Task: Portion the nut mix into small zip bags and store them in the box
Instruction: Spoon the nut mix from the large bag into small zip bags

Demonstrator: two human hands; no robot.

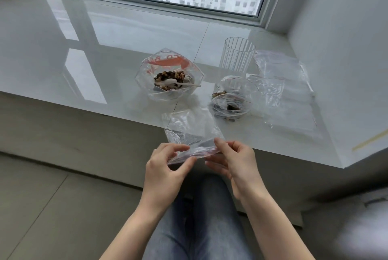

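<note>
Your left hand [165, 167] and right hand [233, 161] each pinch the near edge of an empty small zip bag [190, 131], held over the front edge of the white sill [105, 49]. Beyond it on the sill sits the open bag of nut mix [170, 74] with a white plastic spoon [178, 83] in it. Right of that bag lie a filled small bag [228, 102], a ribbed clear cup [237, 56] and spare empty bags [287, 91].

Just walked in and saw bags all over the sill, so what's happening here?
A person holds an empty small zip bag by its top edge, left hand and right hand pinching it. On the windowsill, a large bag of nut mix holds a white spoon; a filled bag lies beside a clear ribbed container.
</note>
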